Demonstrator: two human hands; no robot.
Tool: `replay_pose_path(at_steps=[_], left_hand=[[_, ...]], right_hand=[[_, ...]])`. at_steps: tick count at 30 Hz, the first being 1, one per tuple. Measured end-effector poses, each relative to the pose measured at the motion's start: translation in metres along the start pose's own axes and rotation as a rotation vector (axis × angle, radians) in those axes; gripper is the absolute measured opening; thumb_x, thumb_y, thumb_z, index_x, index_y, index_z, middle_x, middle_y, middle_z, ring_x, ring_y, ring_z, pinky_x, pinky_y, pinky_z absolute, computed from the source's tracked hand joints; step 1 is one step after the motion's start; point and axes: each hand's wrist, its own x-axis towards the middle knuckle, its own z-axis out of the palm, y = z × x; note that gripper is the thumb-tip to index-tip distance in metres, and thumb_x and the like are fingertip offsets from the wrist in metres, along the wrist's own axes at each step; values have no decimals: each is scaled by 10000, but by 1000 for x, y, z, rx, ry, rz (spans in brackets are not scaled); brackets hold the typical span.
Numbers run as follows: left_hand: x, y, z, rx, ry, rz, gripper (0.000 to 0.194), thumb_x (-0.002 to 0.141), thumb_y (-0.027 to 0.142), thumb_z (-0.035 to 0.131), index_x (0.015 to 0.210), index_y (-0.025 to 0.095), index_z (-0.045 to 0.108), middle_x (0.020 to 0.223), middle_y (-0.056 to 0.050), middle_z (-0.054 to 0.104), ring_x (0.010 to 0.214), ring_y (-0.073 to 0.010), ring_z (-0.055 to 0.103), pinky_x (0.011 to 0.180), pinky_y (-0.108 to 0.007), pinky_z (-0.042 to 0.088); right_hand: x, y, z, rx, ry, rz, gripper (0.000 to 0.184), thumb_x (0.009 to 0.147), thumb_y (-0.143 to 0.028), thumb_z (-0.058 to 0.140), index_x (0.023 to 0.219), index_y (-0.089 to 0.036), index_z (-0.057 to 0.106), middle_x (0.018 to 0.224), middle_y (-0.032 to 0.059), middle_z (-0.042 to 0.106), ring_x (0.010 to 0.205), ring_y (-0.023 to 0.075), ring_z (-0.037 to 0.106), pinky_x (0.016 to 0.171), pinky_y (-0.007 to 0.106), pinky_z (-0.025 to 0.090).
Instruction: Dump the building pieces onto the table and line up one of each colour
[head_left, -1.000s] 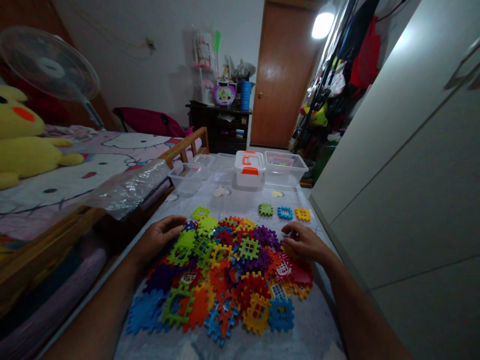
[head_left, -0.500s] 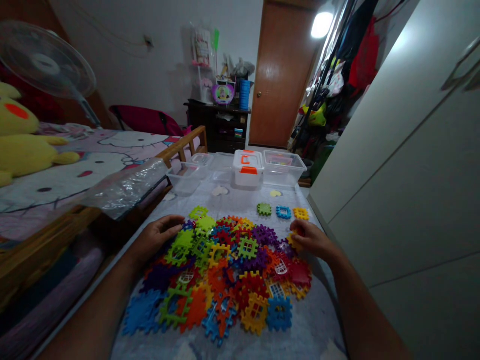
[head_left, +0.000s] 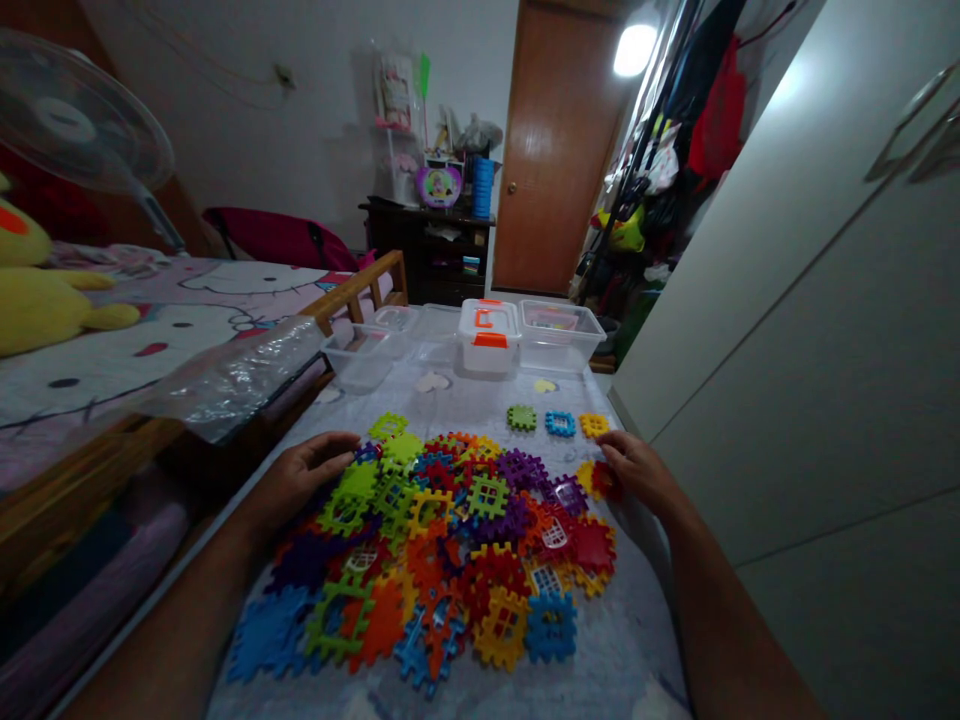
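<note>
So, the left hand (head_left: 301,478) lies relaxed and open, its fingers resting on green pieces at the upper left of a heap of interlocking plastic blocks (head_left: 442,550). The right hand (head_left: 637,470) is curved over the heap's right edge, with its fingertips down on a red block (head_left: 604,481) that sits just beside a yellow block (head_left: 584,478). Whether it is actually gripping the red block, you cannot tell from this view.

The heap lies on a grey patterned sheet (head_left: 630,640). Beyond it, a green block (head_left: 521,418), a blue block (head_left: 560,423) and another yellow block (head_left: 593,425) sit apart in a row. Further on stand clear plastic boxes (head_left: 559,335) and a white case with orange latches (head_left: 487,335). A crumpled plastic bag (head_left: 232,390) lies to the left, near a wooden bed rail (head_left: 352,295).
</note>
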Motion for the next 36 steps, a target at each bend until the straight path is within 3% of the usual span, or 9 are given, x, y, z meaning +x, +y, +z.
replay_pose_path(at_steps=[4,7,14,19,23,29,34,36], left_hand=[[0,-1,0,11,-6,-16,624,597,669,752,1010,201,753,1104,-96,756,1019,-319,700,911,-387,564],[-1,-1,-1,10,-8,-21,623,611,666,744,1030,205,751,1115,-93,753,1014,-317,701,896,-385,570],[-1,3,0,24,-14,-9,594,606,664,745,994,214,754,1092,-89,762,1018,-322,700,910,-388,562],[-2,3,0,-1,-31,-23,606,626,654,741,1033,205,730,1115,-93,754,1030,-317,696,910,-376,563],[-4,2,-1,8,-59,-8,604,666,649,721,1060,191,715,1141,-104,742,1046,-318,689,933,-390,552],[-4,6,0,21,-44,27,600,661,657,718,1038,191,729,1124,-110,749,1054,-338,685,938,-413,550],[-3,2,1,7,-51,11,571,673,629,724,1048,199,730,1121,-103,753,1027,-324,698,914,-396,561],[-2,1,1,7,-49,18,557,682,621,722,1047,200,730,1127,-101,752,1040,-316,694,919,-382,559]], right_hand=[[-2,7,0,-21,14,41,203,692,-141,495,741,-190,685,673,47,672,651,192,638,611,283,473],[-3,7,5,-23,16,28,188,661,-104,513,679,-200,673,606,26,653,605,177,629,581,264,461],[-2,-11,8,-39,72,-64,203,771,-196,527,873,-209,702,885,65,728,797,214,677,739,321,510],[-12,-40,32,-60,-97,-312,219,829,-285,604,1011,-207,695,1033,84,720,979,239,653,907,393,495],[-19,-63,52,-125,-180,-360,408,872,-353,644,1253,-209,620,1252,138,657,1180,288,571,1030,462,427],[-16,-72,60,-197,-237,-416,286,848,-291,692,1125,-224,666,1172,114,674,1164,299,541,1026,479,407],[-15,-68,61,-130,-222,-390,522,768,-185,724,1265,-229,573,1281,111,576,1250,291,476,1073,479,375],[-15,-67,61,-110,-222,-390,501,748,-166,727,1225,-234,587,1244,100,568,1227,288,483,1061,463,389]])
